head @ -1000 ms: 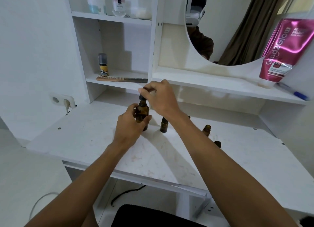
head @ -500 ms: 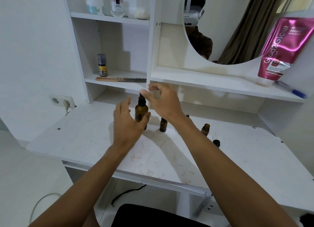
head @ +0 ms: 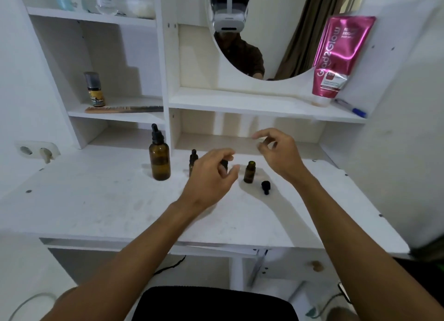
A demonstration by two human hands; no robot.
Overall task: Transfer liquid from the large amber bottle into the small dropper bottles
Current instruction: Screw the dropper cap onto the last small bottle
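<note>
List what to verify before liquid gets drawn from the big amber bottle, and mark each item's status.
1. The large amber bottle stands upright on the desk, touched by neither hand: ok.
2. Its dropper cap is off, ready for drawing liquid: not ok, the cap is on.
3. An open small bottle is upright and uncapped: ok. A loose cap lies apart beside it.
4. The right hand is free: ok, it holds nothing.
5. The left hand is free: cannot tell. Its fingers curl near a half-hidden small bottle.
6. The open small bottle has room for liquid: cannot tell.
</note>
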